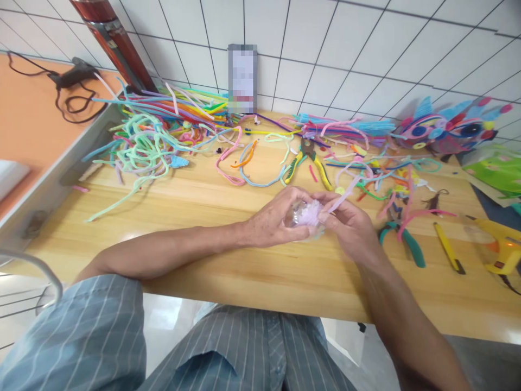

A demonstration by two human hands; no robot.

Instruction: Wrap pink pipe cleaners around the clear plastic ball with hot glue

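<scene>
My left hand [280,216] is closed around a small clear plastic piece [293,216], perhaps a cup or bottle part, with fluffy lilac pipe cleaner [309,213] on it. Fingers hide much of its shape. Pinched between thumb and fingers of my right hand [345,220] is a lilac pipe cleaner, whose free end [348,195] sticks up to the right. Both hands meet just above the wooden table. Beyond them lie pliers with yellow-green handles [308,163], jaws pointing away.
Tangled green pipe cleaners [142,144] and coloured bundles line the back. Right of my hands lie teal-handled pliers [402,236], a yellow cutter [448,247] and a yellow glue gun [502,244]. A phone [243,79] leans on the tiled wall. Decorated figures [448,127] stand at back right.
</scene>
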